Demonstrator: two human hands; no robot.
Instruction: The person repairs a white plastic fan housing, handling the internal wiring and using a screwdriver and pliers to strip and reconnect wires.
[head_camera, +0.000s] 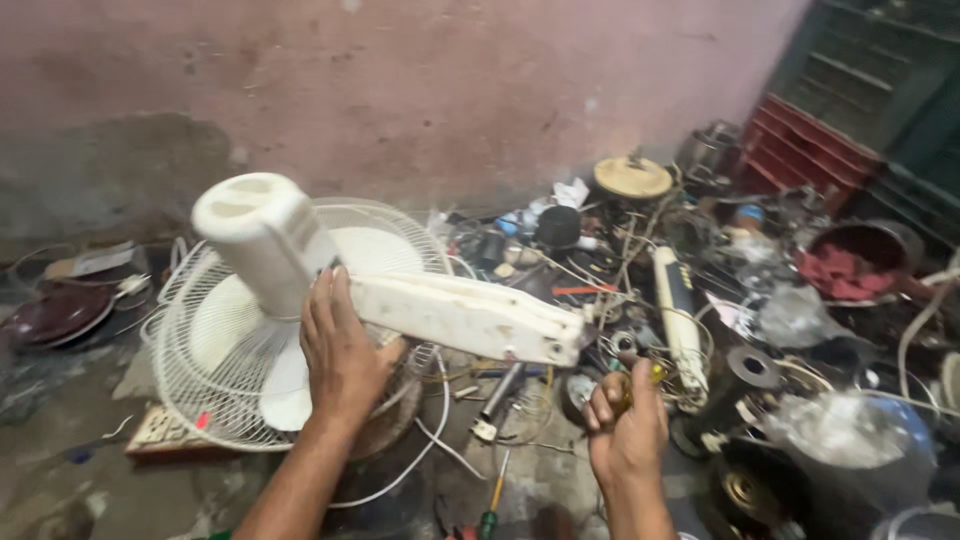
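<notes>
A white electric fan (270, 250) lies face down, its wire grille (190, 350) resting on the floor and its motor housing pointing up. Its white stand arm (470, 315) sticks out to the right. My left hand (340, 355) presses flat against the fan where the arm meets the motor housing. My right hand (625, 425) is closed around a screwdriver with a yellowish handle (655, 375), held just below the free end of the stand arm.
Clutter of parts, wires and motors (740, 380) fills the right side. A white tube (680, 320), a dark bowl (855, 260), red crates (810, 150) and a green-handled screwdriver (490, 515) lie around. A pink wall (400, 90) stands behind.
</notes>
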